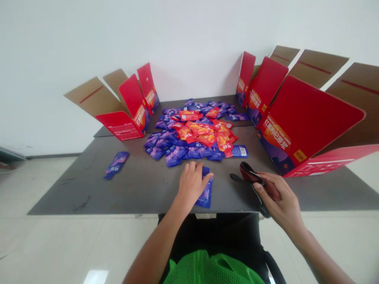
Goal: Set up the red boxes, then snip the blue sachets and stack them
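**Left hand on a lone sachet, right hand closed on a pouch, heap at twelve o'clock**

At about nine o'clock, a loose blue sachet lies slantwise on the dark grey tabletop, well apart from the others. Beyond it, at ten o'clock, red display cartons stand with their kraft-brown flaps folded outward, apparently opened so that their insides face the table's centre.

Straight ahead, at twelve o'clock, a heap of blue and red sachets lies spread out, seemingly tipped there to be within reach of both hands. Near the table's edge, the left hand is half open, its fingers loosely curved over the top of a blue sachet. The sachet lies flat on the tabletop, seemingly pinned there rather than lifted, though I cannot tell whether the fingers grip it.

At six o'clock, a green mesh garment shows on the person's front. To the right, the right hand is closed around a black-and-red pouch, thumb over it, with its exact kind unclear. At two o'clock, larger red display cartons stand open toward the heap.
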A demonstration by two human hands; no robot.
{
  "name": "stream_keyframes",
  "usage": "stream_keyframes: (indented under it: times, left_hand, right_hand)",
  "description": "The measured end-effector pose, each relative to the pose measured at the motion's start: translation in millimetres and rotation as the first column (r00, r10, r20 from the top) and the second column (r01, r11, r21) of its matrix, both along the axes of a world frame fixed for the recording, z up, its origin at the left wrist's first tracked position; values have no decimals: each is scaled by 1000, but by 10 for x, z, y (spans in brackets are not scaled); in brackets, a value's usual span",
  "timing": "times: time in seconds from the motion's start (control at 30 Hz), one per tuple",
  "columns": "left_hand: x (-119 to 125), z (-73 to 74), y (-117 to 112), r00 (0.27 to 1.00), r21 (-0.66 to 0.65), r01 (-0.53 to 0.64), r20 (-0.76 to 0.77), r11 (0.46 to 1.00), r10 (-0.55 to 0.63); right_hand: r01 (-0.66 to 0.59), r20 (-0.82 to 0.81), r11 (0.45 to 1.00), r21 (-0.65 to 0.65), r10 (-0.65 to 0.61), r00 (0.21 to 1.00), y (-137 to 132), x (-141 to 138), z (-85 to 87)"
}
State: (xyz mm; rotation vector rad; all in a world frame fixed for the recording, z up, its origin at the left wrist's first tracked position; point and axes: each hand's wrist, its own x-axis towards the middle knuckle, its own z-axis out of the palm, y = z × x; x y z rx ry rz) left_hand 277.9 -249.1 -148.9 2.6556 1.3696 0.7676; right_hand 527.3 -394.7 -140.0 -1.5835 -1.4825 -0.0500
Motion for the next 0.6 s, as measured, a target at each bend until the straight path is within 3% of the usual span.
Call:
stream_keyframes:
  times: [0.13, 0.33, 0.43, 0.5, 0.6]
  left_hand:
    - [8, -41, 114, 1000, -70, 16, -7, 997, -16]
    - [2, -8, 266, 979, -251, 152, 173, 956, -110]
    - [42, 164, 244, 960, -278, 222, 230, 935, -159]
    - [51, 351, 151, 922, -269, 263, 352, 927, -160]
    - [4, 593, -57, 783, -167, 350, 593, 922, -190]
  right_hand:
    - [22, -33, 1000, 3, -22, 999, -47, 12, -110]
    - [40, -46, 999, 36, -38, 998, -18, -25, -142]
    - [44, -61, 998, 40, -42, 997, -18, -30, -151]
    - [40, -67, 998, 42, -38, 997, -20, -33, -151]
    - [45, -76, 998, 39, -42, 996, -24, -37, -140]
